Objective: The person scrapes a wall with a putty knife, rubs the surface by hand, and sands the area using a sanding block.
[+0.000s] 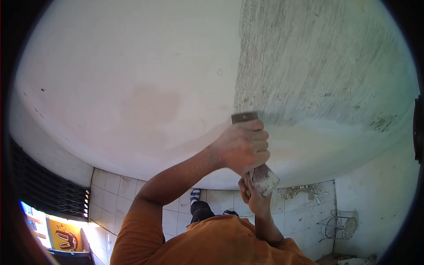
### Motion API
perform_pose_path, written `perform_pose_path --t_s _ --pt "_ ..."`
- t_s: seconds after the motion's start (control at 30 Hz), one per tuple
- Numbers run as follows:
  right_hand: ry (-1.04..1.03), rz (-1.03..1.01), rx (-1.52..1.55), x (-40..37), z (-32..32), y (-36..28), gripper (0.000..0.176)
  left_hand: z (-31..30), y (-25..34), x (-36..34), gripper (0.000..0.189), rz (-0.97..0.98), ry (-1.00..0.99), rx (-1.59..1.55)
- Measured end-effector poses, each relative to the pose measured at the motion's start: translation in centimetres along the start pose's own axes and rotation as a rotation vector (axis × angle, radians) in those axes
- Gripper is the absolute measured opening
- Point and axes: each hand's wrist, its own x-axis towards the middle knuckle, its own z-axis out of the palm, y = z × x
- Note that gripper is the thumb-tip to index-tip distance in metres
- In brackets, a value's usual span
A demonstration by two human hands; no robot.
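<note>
Wall (110, 53) ahead, floor (106, 194) at its foot, grille (44, 181) left, stool (349, 227) right (near a corner)

Stool (349, 228) on tiled flr (104, 194) nr R wall (375, 196); blk lattice gate (48, 185) at L, yellow panel (57, 227) below it

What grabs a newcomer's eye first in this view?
The rough, streaked grey patch at upper right, ending in a ragged, near-vertical edge against the smooth pale wall. Next, just below that edge, the left hand gripping a dark scraper, with the right hand below it on a flat tool crusted white. Then the orange shirt at bottom centre.
</note>
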Motion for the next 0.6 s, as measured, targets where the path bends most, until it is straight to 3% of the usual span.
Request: perform_pose_path --t_s 0.13,0.2,0.27,0.43,0.53,0.6 --pt "0.008 0.066 -0.013 -0.2 0.4 0.1 0.025 0.3 0.1 -0.3 0.019 -0.001 -0.003 -0.017" --pt "-0.021 -0.089 -0.141 0.3 -0.2 0.3 0.026 -0.2 -0.6 0.2 0.019 0.008 0.034 0.0" --pt "0.012 -0.037 -0.119 0.0 0.7 -1.1 0.024 -0.3 -0.7 0.4 0.019 0.009 0.093 -0.015" --pt "0.063 -0.143 -0.227 0.3 0.0 0.0 0.028 -0.5 -1.0 0.7 0.019 0.022 0.108 -0.049" --pt "0.037 0.008 -0.073 -0.7 -0.8 -0.5 0.011 -0.3 -0.7 0.6 0.018 -0.008 0.087 -0.07" --pt "0.029 0.106 -0.013 -0.9 -0.9 -0.5 0.01 0.1 -0.6 0.2 0.018 -0.032 0.062 -0.088"
